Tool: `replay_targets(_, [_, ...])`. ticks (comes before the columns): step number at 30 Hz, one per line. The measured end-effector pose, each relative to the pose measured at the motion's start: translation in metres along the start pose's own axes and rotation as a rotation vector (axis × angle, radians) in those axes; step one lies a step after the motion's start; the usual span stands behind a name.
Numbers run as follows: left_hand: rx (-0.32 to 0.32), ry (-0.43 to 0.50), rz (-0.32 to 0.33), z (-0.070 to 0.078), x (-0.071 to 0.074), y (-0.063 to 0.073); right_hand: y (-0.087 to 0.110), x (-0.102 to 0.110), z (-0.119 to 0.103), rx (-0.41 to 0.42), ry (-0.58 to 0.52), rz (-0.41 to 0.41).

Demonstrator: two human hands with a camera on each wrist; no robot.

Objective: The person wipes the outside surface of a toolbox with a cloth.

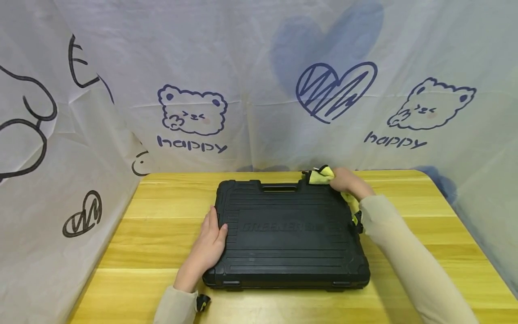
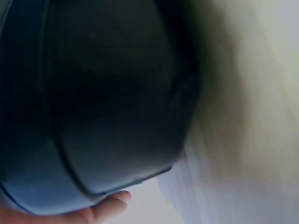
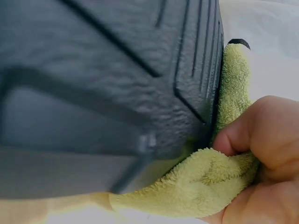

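Note:
A black hard-shell tool case (image 1: 283, 234) with a carry handle on its far side lies flat on the wooden table. My left hand (image 1: 208, 243) rests along the case's left edge, thumb on the lid. In the left wrist view the fingertips (image 2: 112, 205) show beside the case's dark side. At the far right corner, my right hand (image 1: 349, 182) grips a yellow cloth (image 1: 321, 175) with dark edging. The right wrist view shows the cloth (image 3: 201, 186) bunched in the curled fingers (image 3: 275, 135), against the case's side (image 3: 177, 93).
The light wooden table (image 1: 162, 247) extends on both sides of the case. A white curtain (image 1: 251, 67) with drawn bears and hearts hangs behind the table and along its sides. A small dark strap (image 1: 203, 302) sits at the left wrist.

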State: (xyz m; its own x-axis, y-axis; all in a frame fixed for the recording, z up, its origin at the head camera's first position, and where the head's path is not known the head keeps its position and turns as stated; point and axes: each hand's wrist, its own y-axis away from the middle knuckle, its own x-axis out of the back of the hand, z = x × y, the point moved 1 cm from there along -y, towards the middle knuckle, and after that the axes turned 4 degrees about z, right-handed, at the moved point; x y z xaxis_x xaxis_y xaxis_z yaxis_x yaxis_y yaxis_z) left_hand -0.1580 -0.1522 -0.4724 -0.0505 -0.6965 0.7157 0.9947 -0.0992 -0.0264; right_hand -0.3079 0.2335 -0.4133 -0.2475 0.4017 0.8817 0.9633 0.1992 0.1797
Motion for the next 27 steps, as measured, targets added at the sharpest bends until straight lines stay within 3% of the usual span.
replay_targets(13, [-0.014, 0.011, 0.015, -0.003, -0.001, -0.002, 0.014, -0.008, 0.004, -0.043, -0.026, 0.116])
replay_targets(27, [-0.015, 0.023, 0.004, -0.004, -0.001, -0.002, 0.037, -0.009, 0.009, -0.109, -0.107, 0.026])
